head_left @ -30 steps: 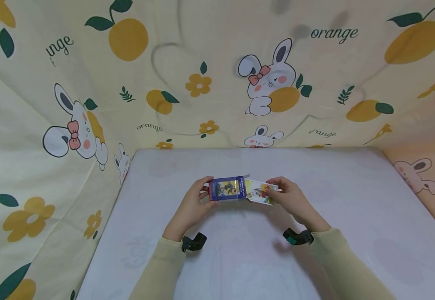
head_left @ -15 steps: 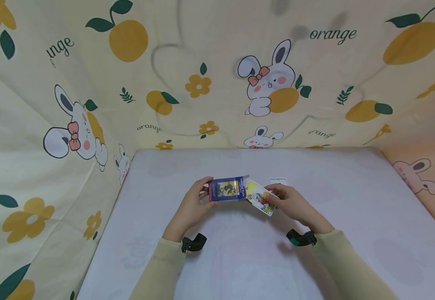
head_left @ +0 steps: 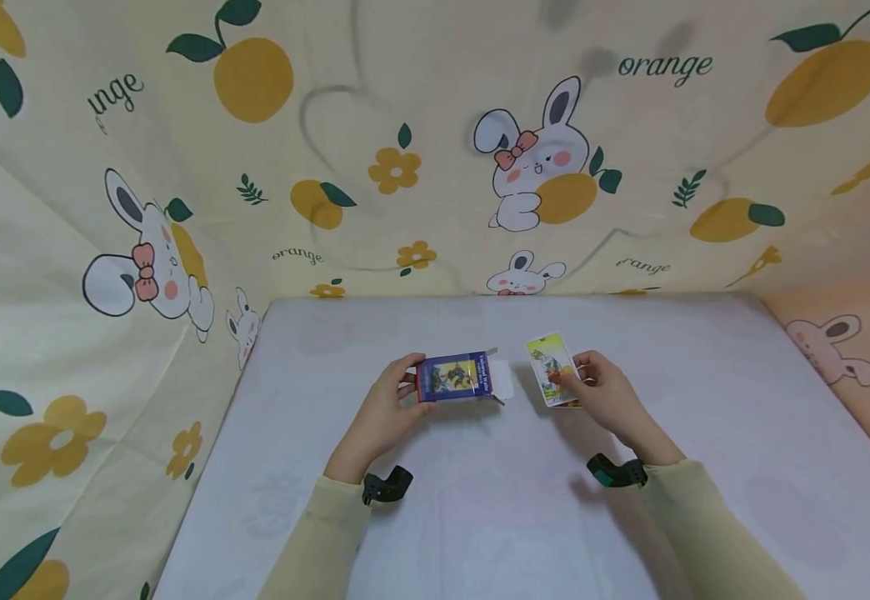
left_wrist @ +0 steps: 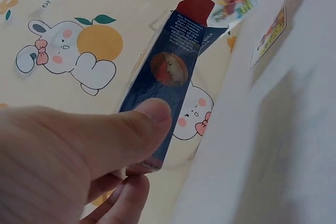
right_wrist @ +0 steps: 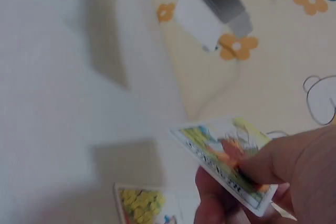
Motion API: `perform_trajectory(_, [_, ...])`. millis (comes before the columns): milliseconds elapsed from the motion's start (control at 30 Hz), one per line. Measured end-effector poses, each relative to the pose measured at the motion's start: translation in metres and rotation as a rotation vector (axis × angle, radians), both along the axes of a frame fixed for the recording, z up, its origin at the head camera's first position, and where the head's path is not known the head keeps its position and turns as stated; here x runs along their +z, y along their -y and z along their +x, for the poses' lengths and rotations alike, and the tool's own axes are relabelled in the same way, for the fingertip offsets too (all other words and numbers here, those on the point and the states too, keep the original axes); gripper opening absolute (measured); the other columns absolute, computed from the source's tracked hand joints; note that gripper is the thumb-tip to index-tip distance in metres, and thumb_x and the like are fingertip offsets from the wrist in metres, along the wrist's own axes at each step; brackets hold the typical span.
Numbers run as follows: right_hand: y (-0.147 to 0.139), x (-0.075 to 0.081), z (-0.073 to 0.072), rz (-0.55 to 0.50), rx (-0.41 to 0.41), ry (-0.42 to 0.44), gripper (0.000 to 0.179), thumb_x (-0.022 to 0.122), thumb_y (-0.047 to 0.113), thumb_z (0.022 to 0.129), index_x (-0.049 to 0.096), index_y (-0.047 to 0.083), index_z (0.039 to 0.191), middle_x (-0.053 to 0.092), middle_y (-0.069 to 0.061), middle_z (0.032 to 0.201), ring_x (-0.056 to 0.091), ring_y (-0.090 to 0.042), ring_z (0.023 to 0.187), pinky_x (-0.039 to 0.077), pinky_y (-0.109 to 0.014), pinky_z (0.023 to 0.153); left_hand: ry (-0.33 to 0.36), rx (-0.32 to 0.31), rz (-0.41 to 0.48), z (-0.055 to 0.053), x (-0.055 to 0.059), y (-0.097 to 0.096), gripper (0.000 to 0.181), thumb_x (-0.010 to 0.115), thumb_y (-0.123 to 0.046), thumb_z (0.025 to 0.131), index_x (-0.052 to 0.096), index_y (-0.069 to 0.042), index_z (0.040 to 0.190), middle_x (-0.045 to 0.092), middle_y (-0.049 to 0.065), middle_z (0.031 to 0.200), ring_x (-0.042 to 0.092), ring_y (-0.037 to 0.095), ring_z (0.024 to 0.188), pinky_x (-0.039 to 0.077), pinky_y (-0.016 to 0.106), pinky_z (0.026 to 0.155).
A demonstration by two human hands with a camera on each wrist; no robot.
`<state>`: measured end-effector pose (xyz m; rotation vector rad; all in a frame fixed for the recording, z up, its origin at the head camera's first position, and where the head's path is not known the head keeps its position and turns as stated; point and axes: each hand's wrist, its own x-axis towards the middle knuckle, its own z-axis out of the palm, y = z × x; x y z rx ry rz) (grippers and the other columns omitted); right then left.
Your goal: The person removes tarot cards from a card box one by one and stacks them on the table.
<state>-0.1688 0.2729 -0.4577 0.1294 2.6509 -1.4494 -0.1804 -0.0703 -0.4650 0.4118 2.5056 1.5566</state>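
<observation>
My left hand [head_left: 388,408] grips a blue card box [head_left: 452,377] by its left end, thumb along its narrow side in the left wrist view. The box's right end is unfolded, with a white flap [head_left: 504,379] sticking out and a grey hollow showing in the right wrist view. To the right of it, my right hand [head_left: 609,398] pinches a picture tarot card [head_left: 550,367], thumb on its face and fingers behind. This card is apart from the box. Below it a second tarot card [right_wrist: 142,206] lies on the table, mostly hidden in the head view.
A white-covered table [head_left: 480,517] spreads under both hands. Behind it and at the sides hangs a cream cloth [head_left: 435,100] printed with rabbits and oranges. Dark cameras are strapped to the left wrist [head_left: 388,484] and the right wrist [head_left: 617,472].
The right hand has drawn the card away from the box mouth to the right and turned it more upright. Another card came into view behind that hand. The left hand and box have stayed put.
</observation>
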Motion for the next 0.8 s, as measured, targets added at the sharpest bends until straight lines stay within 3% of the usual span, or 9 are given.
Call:
perform_trajectory(167, [-0.005, -0.008, -0.003, 0.082, -0.072, 0.023, 0.038, 0.057, 0.028, 0.097, 0.047, 0.000, 0.121, 0.053, -0.017, 0.106, 0.052, -0.028, 0.091, 0.052, -0.025, 0.057, 0.002, -0.001, 0.007, 0.000, 0.001, 0.001, 0.075, 0.077, -0.012, 0.083, 0.037, -0.020, 0.146, 0.043, 0.005, 0.137, 0.052, 0.025, 0.122, 0.049, 0.036, 0.099])
perform_trajectory(800, [-0.006, -0.021, -0.009, 0.102, -0.161, 0.072, 0.040, 0.056, 0.027, 0.096, 0.047, -0.004, 0.120, 0.055, -0.016, 0.099, 0.054, -0.022, 0.081, 0.051, -0.026, 0.057, -0.009, -0.004, 0.022, -0.001, -0.001, 0.001, 0.074, 0.078, -0.012, 0.083, 0.038, -0.019, 0.146, 0.044, 0.004, 0.135, 0.051, 0.023, 0.122, 0.048, 0.035, 0.100])
